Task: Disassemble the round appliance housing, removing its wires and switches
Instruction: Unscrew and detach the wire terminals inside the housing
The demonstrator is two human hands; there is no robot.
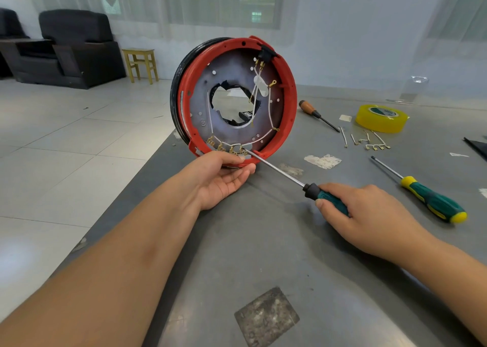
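Note:
The round red housing [286,83] stands on edge on the grey table [276,254], its open inside facing me. White wires [270,109] with brass terminals run round its metal plate, and a black switch [266,52] sits at the top rim. A row of brass terminals [224,147] lines the bottom rim. My left hand [224,178] grips the housing's bottom edge, thumb inside the rim. My right hand [369,215] holds a green-handled screwdriver [279,172], its tip touching the brass terminals at the bottom.
A second green-and-yellow screwdriver [432,201] lies at the right. Farther back are a wooden-handled tool [315,112], a roll of yellow tape [380,117] and several loose wires with terminals [369,142]. The table's left edge runs close beside the housing.

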